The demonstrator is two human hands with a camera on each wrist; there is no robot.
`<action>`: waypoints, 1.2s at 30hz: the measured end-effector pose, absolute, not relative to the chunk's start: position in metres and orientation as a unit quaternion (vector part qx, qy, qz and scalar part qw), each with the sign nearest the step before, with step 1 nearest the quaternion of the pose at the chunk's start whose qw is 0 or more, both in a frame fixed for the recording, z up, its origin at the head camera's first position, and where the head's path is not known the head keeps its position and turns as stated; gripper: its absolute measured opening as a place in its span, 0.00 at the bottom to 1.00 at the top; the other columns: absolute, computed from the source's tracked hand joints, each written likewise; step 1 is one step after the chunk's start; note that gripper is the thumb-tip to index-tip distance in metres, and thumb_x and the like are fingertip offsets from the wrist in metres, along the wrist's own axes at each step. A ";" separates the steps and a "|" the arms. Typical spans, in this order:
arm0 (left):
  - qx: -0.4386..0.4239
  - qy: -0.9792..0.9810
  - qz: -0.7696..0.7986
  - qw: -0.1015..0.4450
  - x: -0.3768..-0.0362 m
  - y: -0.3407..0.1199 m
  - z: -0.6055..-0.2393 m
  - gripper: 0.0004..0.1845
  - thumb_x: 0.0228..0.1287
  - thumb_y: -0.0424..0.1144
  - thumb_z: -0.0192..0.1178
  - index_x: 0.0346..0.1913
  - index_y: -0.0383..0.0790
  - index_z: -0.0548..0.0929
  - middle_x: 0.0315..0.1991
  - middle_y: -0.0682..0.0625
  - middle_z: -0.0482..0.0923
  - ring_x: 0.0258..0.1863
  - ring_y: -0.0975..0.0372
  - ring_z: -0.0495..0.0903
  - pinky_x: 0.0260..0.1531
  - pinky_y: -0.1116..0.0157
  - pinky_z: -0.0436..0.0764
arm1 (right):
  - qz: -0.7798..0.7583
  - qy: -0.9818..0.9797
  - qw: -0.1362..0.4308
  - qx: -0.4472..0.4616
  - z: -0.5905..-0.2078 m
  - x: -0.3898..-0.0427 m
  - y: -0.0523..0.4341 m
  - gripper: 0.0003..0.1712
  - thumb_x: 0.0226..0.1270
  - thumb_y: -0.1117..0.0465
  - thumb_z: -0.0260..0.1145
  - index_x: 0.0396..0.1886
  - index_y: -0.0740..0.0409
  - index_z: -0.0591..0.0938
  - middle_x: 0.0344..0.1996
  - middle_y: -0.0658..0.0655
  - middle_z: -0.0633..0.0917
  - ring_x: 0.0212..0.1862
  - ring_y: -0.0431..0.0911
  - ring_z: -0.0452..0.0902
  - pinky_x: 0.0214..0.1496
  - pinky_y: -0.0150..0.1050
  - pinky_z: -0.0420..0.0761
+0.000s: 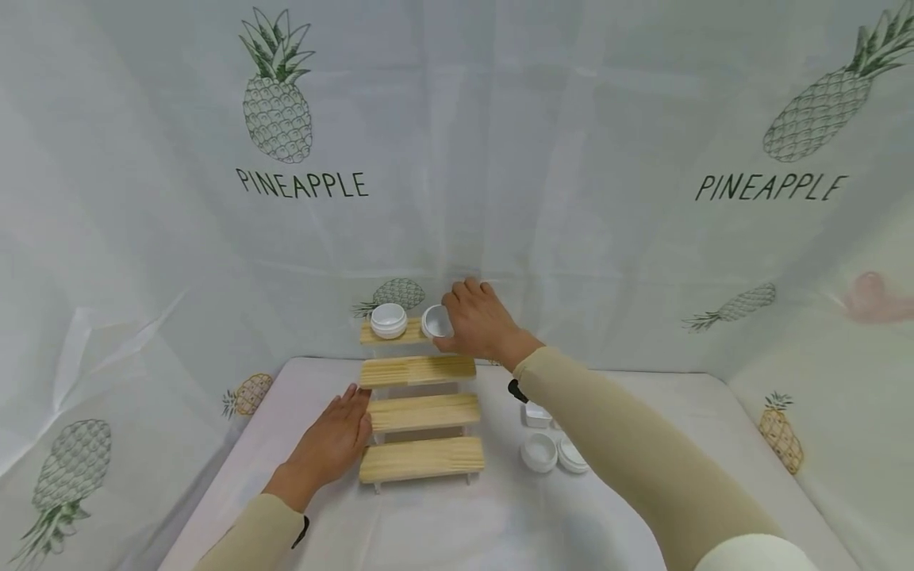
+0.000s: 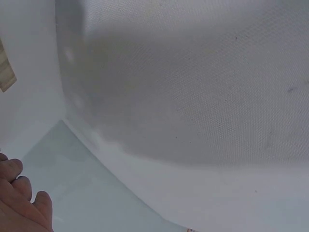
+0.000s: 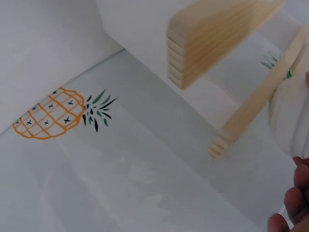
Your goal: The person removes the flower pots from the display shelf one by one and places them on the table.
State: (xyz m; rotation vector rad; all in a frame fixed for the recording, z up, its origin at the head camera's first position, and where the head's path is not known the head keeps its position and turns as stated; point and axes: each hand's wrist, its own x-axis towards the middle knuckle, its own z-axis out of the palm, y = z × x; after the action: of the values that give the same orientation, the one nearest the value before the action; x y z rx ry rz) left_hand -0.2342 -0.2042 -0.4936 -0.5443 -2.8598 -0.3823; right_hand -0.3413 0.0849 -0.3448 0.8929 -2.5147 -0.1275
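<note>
A stepped wooden rack with several slatted tiers stands on the table. On the left of its top tier sits a small white bowl, upright. My right hand grips a second white bowl at the top tier's right part, its opening tilted toward me. In the right wrist view that bowl shows beside the wood, fingertips against its side. My left hand lies along the rack's left side with fingers extended, fingertips right at the second tier from the top.
Right of the rack, partly behind my right forearm, stand white round bowls and a square white dish. A pale cloth printed with pineapples hangs behind and at the sides. The table's back edge runs behind the rack.
</note>
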 end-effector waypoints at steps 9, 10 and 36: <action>-0.186 -0.970 -0.124 0.094 -0.234 -0.203 -0.496 0.30 0.89 0.44 0.37 0.78 0.24 0.64 0.79 0.33 0.63 0.82 0.41 0.58 0.80 0.42 0.61 | -0.056 -0.898 0.289 0.327 -0.349 -0.323 0.105 0.36 0.65 0.32 0.68 0.49 0.61 0.80 0.38 0.55 0.78 0.41 0.52 0.68 0.47 0.43 0.70; -0.186 -0.970 -0.126 0.093 -0.234 -0.204 -0.496 0.30 0.89 0.44 0.36 0.78 0.23 0.64 0.79 0.33 0.63 0.82 0.41 0.58 0.81 0.42 0.61 | -0.061 -0.895 0.295 0.328 -0.350 -0.320 0.109 0.36 0.65 0.32 0.67 0.48 0.62 0.80 0.37 0.55 0.78 0.40 0.52 0.67 0.46 0.43 0.70; -0.192 -0.966 -0.148 0.084 -0.237 -0.202 -0.489 0.30 0.89 0.44 0.36 0.78 0.23 0.64 0.79 0.32 0.63 0.82 0.39 0.56 0.80 0.39 0.60 | -0.074 -0.934 0.239 0.254 -0.424 -0.232 0.294 0.30 0.57 0.40 0.71 0.42 0.64 0.82 0.33 0.53 0.77 0.37 0.49 0.64 0.40 0.41 0.65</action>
State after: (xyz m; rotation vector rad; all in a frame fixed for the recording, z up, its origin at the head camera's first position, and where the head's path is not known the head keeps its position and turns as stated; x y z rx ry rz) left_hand -0.2366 -0.2016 -0.4888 -0.5739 -2.8832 -0.4411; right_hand -0.2321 0.2939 -0.4245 0.6968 -2.5572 -0.2037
